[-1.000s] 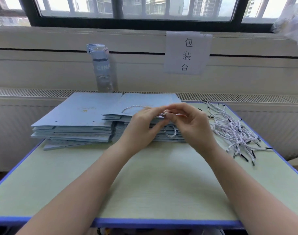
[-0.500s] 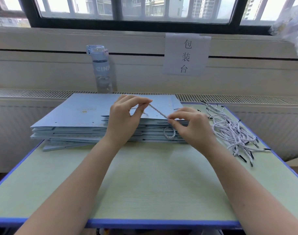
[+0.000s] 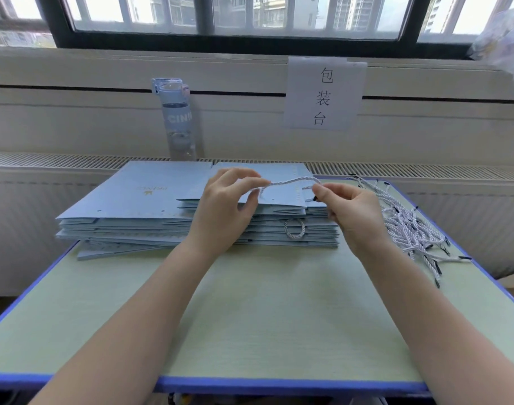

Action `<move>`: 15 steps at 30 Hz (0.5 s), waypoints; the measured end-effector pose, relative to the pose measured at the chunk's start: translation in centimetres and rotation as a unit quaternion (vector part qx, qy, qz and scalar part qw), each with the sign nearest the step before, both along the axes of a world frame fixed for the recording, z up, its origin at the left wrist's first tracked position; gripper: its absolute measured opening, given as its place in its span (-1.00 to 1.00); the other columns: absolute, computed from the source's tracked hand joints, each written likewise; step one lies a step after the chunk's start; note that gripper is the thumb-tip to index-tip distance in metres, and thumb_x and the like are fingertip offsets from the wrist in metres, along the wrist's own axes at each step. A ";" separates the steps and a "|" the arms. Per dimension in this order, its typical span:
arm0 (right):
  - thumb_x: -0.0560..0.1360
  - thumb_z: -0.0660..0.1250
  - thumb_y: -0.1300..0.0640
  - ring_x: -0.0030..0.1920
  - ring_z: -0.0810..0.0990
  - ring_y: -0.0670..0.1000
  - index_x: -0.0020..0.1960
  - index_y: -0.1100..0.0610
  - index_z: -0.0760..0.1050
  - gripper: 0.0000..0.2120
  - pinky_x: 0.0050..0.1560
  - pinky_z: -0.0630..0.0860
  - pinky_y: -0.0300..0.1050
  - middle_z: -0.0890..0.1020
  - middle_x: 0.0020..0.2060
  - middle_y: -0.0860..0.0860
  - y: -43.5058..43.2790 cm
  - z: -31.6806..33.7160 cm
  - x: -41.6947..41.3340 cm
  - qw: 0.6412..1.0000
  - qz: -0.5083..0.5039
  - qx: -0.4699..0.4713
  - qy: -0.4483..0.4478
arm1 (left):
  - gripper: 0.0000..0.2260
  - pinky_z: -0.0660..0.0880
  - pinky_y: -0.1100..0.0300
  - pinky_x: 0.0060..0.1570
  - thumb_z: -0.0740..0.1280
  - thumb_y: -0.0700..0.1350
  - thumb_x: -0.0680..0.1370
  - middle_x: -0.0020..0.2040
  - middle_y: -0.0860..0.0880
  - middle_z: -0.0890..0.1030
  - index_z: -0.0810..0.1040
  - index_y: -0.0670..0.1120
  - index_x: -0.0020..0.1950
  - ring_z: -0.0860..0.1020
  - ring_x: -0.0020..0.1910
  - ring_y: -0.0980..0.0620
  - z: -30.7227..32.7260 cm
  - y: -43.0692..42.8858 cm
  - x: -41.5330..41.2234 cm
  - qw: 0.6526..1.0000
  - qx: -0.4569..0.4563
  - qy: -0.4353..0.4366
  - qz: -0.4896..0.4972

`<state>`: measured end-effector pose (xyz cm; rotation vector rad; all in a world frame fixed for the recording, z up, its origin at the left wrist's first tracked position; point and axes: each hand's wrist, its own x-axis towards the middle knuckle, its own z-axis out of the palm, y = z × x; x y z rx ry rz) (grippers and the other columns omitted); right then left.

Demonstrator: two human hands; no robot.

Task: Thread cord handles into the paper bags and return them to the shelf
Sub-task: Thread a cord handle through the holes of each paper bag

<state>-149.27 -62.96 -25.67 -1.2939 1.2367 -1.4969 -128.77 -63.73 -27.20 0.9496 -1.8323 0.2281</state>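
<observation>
Fingers (image 3: pixel 257 182) of left hand (image 3: pixel 220 207), right hand (image 3: pixel 353 213) pinch cord (image 3: pixel 293 180)

The pale green, blue-edged bench (image 3: pixel 250 331) carries two side-by-side stacks of flat light-blue paper bags (image 3: pixel 127 206) beneath and left of the fingers (image 3: pixel 235 176), and a loose pile of white cords (image 3: pixel 410 226) just right of them.

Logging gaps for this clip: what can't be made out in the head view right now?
Head view:
- Hole in the top bag: behind the right hand, so threading of the cord is unclear.
- Gold print on left stack: too small.
- Loose cords: tangled, uncountable.
- Pale object, top right: cut by frame edge.
</observation>
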 end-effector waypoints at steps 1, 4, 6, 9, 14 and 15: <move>0.41 0.45 0.13 -0.45 0.51 -0.25 0.00 0.26 0.60 -0.77 -0.31 0.40 -0.38 0.63 -0.33 -0.04 -0.1 0.0 -0.1 1.000 -0.009 -0.003 0.000 | -0.86 0.48 0.15 0.03 0.34 -0.24 0.51 -0.04 -0.05 0.64 0.66 -0.14 0.01 0.55 0.00 -0.02 0.1 0.2 -0.2 1.000 -0.001 -0.005 -0.022; 0.42 0.44 0.11 -0.36 0.57 -0.25 -0.03 0.20 0.61 -0.81 -0.30 0.43 -0.42 0.65 -0.27 -0.02 0.0 0.0 0.0 0.999 -0.021 -0.019 0.022 | -0.82 0.51 0.19 0.02 0.34 -0.18 0.51 0.00 -0.05 0.66 0.65 -0.14 0.07 0.59 0.01 0.02 -0.1 0.7 -0.7 0.996 0.049 -0.055 -0.048; 0.42 0.44 0.08 -0.34 0.58 -0.25 -0.07 0.15 0.61 -0.84 -0.28 0.44 -0.41 0.66 -0.27 -0.03 0.1 0.0 0.2 0.999 -0.021 -0.023 0.039 | -0.76 0.50 0.14 0.05 0.33 -0.10 0.53 0.08 -0.05 0.65 0.62 -0.13 0.16 0.59 0.08 -0.02 -0.6 0.4 -0.8 0.989 0.102 -0.105 -0.001; 0.42 0.44 0.07 -0.33 0.59 -0.24 -0.15 0.09 0.60 -0.90 -0.27 0.43 -0.39 0.66 -0.30 -0.05 0.2 0.0 0.3 0.998 -0.021 -0.025 0.056 | -0.79 0.53 0.12 -0.09 0.31 -0.03 0.53 0.02 0.01 0.68 0.66 -0.07 0.07 0.63 0.01 -0.02 -0.9 0.0 -0.3 0.987 0.102 -0.122 0.030; 0.40 0.47 0.07 -0.26 0.62 -0.18 -0.15 0.10 0.58 -0.88 -0.23 0.43 -0.34 0.67 -0.26 -0.01 0.1 -0.1 0.4 0.997 -0.023 -0.015 0.073 | -0.86 0.55 0.14 -0.33 0.33 -0.01 0.46 -0.15 0.12 0.69 0.70 0.05 -0.12 0.64 -0.22 0.02 -0.4 0.1 0.4 0.986 0.089 -0.141 0.019; 0.40 0.47 0.07 -0.27 0.61 -0.18 -0.14 0.10 0.57 -0.87 -0.23 0.43 -0.34 0.67 -0.25 -0.01 0.1 -0.1 0.4 0.996 -0.025 -0.014 0.079 | -0.85 0.57 0.11 -0.28 0.33 -0.01 0.46 -0.12 0.11 0.69 0.70 0.03 -0.09 0.64 -0.17 0.03 -0.3 0.0 0.5 0.985 0.104 -0.135 0.007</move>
